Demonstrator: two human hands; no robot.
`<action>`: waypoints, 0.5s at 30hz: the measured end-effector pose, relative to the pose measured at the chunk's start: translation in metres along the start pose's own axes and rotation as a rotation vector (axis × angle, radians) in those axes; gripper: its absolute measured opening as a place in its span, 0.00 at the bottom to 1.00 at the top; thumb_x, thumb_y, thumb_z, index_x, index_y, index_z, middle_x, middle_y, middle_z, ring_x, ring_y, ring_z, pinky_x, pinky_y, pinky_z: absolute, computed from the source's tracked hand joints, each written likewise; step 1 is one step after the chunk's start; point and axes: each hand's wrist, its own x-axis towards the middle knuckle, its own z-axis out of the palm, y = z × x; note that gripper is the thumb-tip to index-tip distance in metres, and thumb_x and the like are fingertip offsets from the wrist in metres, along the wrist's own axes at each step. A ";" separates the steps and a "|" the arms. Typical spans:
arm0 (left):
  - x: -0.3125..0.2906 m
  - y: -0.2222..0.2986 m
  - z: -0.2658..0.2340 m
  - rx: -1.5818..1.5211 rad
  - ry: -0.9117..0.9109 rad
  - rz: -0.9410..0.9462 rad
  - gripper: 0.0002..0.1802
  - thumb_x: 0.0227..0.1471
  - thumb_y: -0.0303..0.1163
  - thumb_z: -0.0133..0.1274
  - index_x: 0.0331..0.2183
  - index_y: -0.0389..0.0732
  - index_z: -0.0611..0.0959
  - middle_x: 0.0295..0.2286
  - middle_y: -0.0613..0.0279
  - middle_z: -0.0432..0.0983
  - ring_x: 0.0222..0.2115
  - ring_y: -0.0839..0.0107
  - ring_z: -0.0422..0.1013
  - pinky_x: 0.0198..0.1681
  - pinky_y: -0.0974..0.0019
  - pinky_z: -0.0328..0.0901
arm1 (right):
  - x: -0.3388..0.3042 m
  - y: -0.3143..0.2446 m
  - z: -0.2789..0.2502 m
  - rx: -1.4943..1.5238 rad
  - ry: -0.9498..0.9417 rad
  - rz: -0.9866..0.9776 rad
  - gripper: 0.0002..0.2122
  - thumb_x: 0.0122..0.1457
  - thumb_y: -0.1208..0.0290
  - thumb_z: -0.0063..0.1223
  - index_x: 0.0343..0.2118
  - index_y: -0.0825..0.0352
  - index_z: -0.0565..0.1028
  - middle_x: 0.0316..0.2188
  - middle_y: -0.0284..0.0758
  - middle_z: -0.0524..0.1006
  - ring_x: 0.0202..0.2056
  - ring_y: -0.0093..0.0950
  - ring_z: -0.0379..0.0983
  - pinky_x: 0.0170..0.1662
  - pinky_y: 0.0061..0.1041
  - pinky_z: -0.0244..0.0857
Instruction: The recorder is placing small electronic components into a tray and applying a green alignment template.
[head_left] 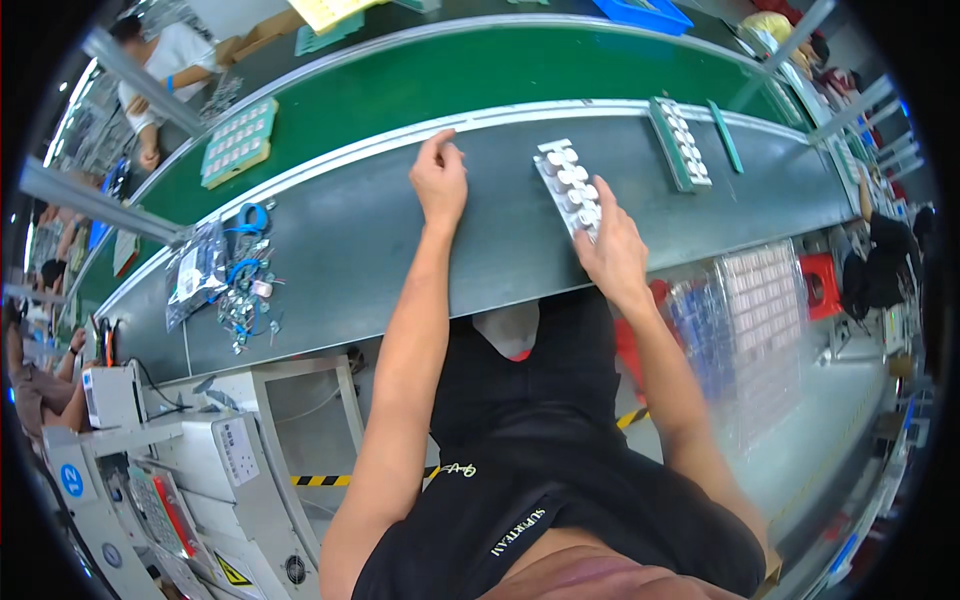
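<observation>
My right hand is at the near right side of a pale tray that carries rows of white, rounded small parts. Its index finger and thumb rest along the tray's edge and grip it there. The tray lies slanted on the dark workbench. To the left, my left hand hovers over the bench near the white rail, fingers curled in, with nothing visible in them. At the right on the bench stands a green tray with similar white parts, beside a thin green strip.
A green conveyor belt runs behind the bench, with a pale green tray of parts on it. At the bench's left lie a clear plastic bag, blue tape and small loose pieces. Clear trays are stacked below right.
</observation>
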 end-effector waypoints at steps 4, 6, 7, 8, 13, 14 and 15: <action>-0.005 0.027 -0.020 -0.030 0.013 0.040 0.13 0.58 0.24 0.47 0.43 0.36 0.83 0.23 0.62 0.77 0.21 0.78 0.71 0.26 0.72 0.66 | -0.003 0.012 0.004 0.006 0.109 -0.026 0.34 0.55 0.75 0.54 0.66 0.64 0.56 0.43 0.48 0.75 0.46 0.49 0.71 0.48 0.45 0.67; 0.005 0.033 -0.041 -0.029 0.071 0.126 0.12 0.57 0.23 0.49 0.43 0.36 0.83 0.22 0.64 0.76 0.23 0.78 0.71 0.28 0.73 0.66 | -0.003 0.020 -0.003 0.022 0.125 -0.023 0.34 0.56 0.76 0.54 0.66 0.65 0.56 0.45 0.49 0.75 0.46 0.50 0.70 0.50 0.44 0.65; 0.019 0.027 -0.056 0.045 0.134 0.202 0.13 0.58 0.23 0.50 0.45 0.35 0.82 0.22 0.65 0.75 0.23 0.78 0.71 0.29 0.73 0.65 | -0.002 0.026 -0.003 0.038 0.130 -0.035 0.34 0.56 0.77 0.54 0.66 0.65 0.57 0.46 0.50 0.75 0.47 0.50 0.70 0.50 0.44 0.64; 0.035 0.024 -0.069 -0.009 0.206 0.155 0.16 0.58 0.24 0.50 0.48 0.35 0.79 0.22 0.65 0.75 0.23 0.78 0.71 0.29 0.73 0.66 | -0.001 0.028 -0.007 0.040 0.119 -0.010 0.34 0.56 0.77 0.55 0.66 0.65 0.56 0.46 0.50 0.75 0.47 0.50 0.70 0.51 0.44 0.63; 0.141 -0.005 -0.116 -0.629 0.144 -0.506 0.54 0.56 0.55 0.57 0.66 0.33 0.48 0.61 0.29 0.49 0.59 0.36 0.58 0.59 0.47 0.65 | 0.012 0.053 -0.014 0.025 0.099 0.136 0.31 0.56 0.79 0.52 0.64 0.69 0.60 0.52 0.51 0.73 0.50 0.51 0.69 0.54 0.42 0.63; 0.162 -0.027 -0.119 -0.551 0.173 -0.569 0.50 0.55 0.58 0.57 0.62 0.32 0.57 0.54 0.33 0.62 0.50 0.46 0.70 0.50 0.51 0.72 | 0.012 0.063 -0.010 0.044 0.157 0.019 0.30 0.55 0.80 0.51 0.63 0.71 0.61 0.55 0.52 0.71 0.53 0.51 0.68 0.56 0.40 0.61; 0.167 -0.045 -0.113 -0.435 -0.206 -0.315 0.40 0.55 0.59 0.56 0.55 0.36 0.67 0.42 0.44 0.70 0.35 0.60 0.73 0.37 0.57 0.74 | 0.010 0.084 -0.005 0.068 0.220 -0.094 0.29 0.55 0.80 0.50 0.62 0.73 0.62 0.58 0.52 0.69 0.55 0.50 0.67 0.59 0.38 0.60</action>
